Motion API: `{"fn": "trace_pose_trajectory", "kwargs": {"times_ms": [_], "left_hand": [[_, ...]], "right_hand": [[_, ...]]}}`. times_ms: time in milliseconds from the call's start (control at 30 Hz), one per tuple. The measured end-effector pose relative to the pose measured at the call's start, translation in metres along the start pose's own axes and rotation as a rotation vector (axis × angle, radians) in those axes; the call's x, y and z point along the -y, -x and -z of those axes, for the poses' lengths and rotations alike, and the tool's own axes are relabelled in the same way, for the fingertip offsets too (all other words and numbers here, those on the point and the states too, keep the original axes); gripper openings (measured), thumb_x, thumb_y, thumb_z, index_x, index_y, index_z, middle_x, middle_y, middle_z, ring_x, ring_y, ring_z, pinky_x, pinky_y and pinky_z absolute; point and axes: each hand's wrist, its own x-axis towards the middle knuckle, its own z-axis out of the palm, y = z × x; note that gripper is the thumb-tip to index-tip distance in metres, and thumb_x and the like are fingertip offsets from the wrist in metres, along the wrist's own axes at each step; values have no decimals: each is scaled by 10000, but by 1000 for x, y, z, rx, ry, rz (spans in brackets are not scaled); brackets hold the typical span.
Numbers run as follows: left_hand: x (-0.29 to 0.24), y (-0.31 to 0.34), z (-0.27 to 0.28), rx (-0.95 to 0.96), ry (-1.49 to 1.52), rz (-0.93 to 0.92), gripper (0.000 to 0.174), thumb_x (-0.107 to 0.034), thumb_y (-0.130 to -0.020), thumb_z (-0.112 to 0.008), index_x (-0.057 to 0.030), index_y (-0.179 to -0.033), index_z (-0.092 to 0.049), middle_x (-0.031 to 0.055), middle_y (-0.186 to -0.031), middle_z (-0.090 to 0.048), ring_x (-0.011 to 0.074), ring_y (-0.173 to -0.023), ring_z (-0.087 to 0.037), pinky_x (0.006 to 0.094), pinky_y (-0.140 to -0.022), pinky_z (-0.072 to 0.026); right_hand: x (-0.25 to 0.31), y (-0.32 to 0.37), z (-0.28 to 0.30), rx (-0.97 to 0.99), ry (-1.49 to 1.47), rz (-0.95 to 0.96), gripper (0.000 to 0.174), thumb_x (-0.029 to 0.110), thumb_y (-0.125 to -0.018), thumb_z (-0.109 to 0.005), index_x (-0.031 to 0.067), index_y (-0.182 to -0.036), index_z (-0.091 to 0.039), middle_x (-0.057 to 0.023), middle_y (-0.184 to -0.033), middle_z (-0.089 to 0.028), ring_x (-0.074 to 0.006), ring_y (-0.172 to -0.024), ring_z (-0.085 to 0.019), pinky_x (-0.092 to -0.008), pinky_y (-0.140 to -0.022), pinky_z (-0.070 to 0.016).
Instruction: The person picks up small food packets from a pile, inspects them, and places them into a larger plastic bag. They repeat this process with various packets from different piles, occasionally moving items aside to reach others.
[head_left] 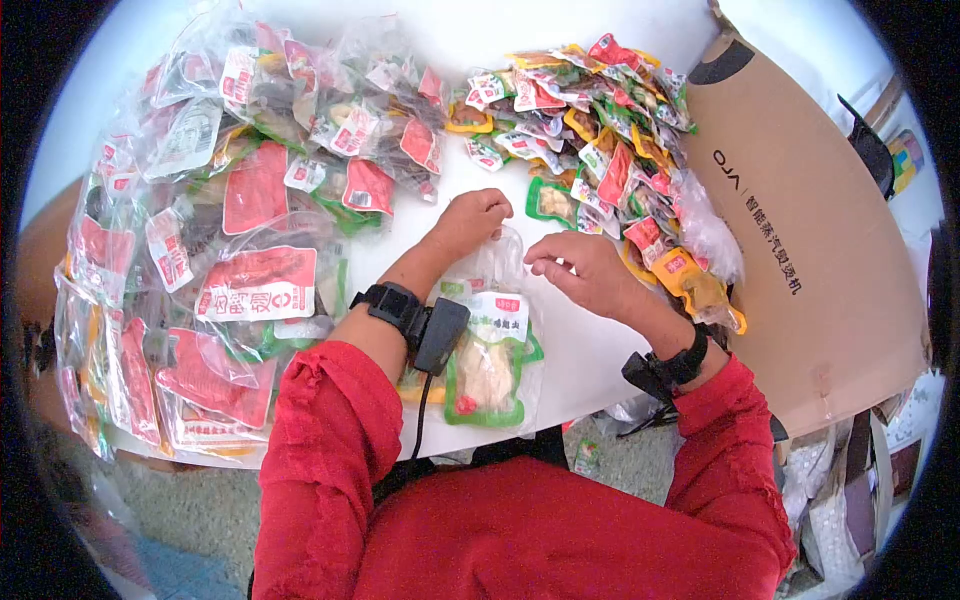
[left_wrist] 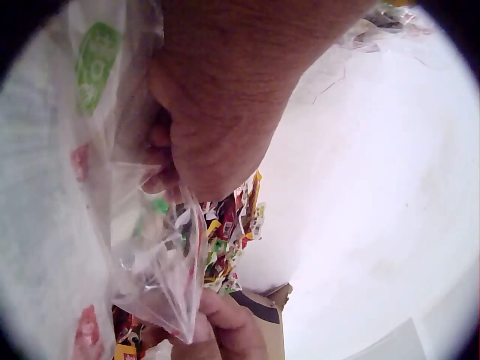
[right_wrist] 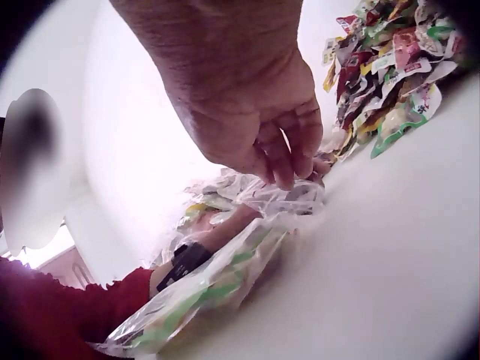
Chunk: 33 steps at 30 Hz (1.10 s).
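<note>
Clear bag [head_left: 497, 318]: lies on the white counter [head_left: 575, 350] just in front of the person, mouth pointing away, with a green-edged packet [head_left: 488, 378] inside.
Left grip [head_left: 468, 220]: fingers curled, pinching the film at the mouth's left side.
Right grip [head_left: 580, 270]: fingertips pinching the mouth's right edge.
Step in hand: probably handling the bag's mouth, with the contents already in.
Next move calls for: a firm pinch on both sides, since the film looks thin and slippery.
Around: heap of loose packets [head_left: 590, 130] beyond, filled bags [head_left: 240, 210] to the left, cardboard box [head_left: 810, 250] to the right.
</note>
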Motion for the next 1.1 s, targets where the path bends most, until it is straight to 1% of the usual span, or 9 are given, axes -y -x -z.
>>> {"fn": "trace_pose_trajectory", "kwargs": {"times_ms": [67, 200, 300, 367, 567, 667, 900, 1033, 1100], "left_hand": [[-2, 1, 1, 29, -1, 85, 188, -159, -801, -463, -15, -831, -581, 60, -661, -573, 120, -551, -549, 262, -547, -447], [2, 0, 0, 17, -4, 61, 184, -159, -803, -465, -21, -835, -582, 62, -665, -577, 129, -558, -559, 270, -558, -450], [1, 2, 0, 15, -68, 24, 175, -156, -818, -463, -19, -844, -568, 21, -664, -542, 88, -554, -496, 232, -522, -425], [-1, 5, 0, 21, -53, 26, 173, -155, -819, -463, -19, -844, -568, 20, -675, -545, 87, -559, -498, 231, -529, -430], [4, 2, -2, 16, 10, 52, 161, -156, -823, -479, -21, -842, -565, 16, -722, -555, 84, -579, -503, 230, -552, -447], [3, 2, -1, 23, -6, 61, 159, -160, -829, -485, -24, -844, -565, 15, -736, -556, 83, -596, -508, 230, -560, -455], [8, 1, -2, -18, -61, -36, 182, -182, -801, -469, -42, -830, -582, 84, -714, -600, 180, -591, -584, 299, -612, -460], [0, 3, -3, -3, -69, 49, 179, -186, -798, -480, -46, -838, -584, 100, -720, -599, 192, -657, -589, 299, -646, -460], [4, 1, -2, -37, -219, -71, 180, -168, -833, -488, -19, -896, -564, 43, -809, -578, 106, -671, -545, 245, -625, -464]], "right_hand": [[-6, -3, 0, 47, -241, -283, 135, 140, -787, -501, 69, -853, -596, -73, -755, -624, -192, -685, -610, -324, -640, -470], [-39, -15, 7, -7, -107, -338, 169, 184, -801, -485, 63, -851, -592, -89, -740, -624, -193, -671, -616, -331, -618, -469], [-77, -42, 36, -177, 212, -316, 158, 209, -790, -514, 95, -873, -584, -107, -817, -604, -287, -762, -576, -375, -651, -452], [-113, -62, 58, -301, 384, -218, 153, 145, -783, -514, 57, -893, -575, -104, -860, -590, -233, -813, -573, -339, -700, -450], [-147, -114, 81, -306, 958, -14, 250, 124, -703, -568, 99, -950, -538, -77, -906, -525, -248, -864, -524, -356, -706, -438], [-153, -128, 76, -427, 1031, 149, 143, 73, -702, -529, 79, -842, -555, -89, -830, -522, -251, -859, -515, -373, -700, -436], [-165, -133, 89, -322, 986, 210, 144, 71, -695, -517, 75, -835, -547, -101, -811, -533, -274, -842, -522, -371, -727, -430], [-138, -90, 103, -391, 968, 103, 118, 76, -723, -520, 52, -837, -541, -120, -819, -556, -306, -810, -526, -380, -734, -429], [-117, -61, 108, -756, 773, 163, 98, 94, -795, -496, 24, -856, -526, -100, -808, -582, -254, -727, -566, -346, -658, -457]]}}
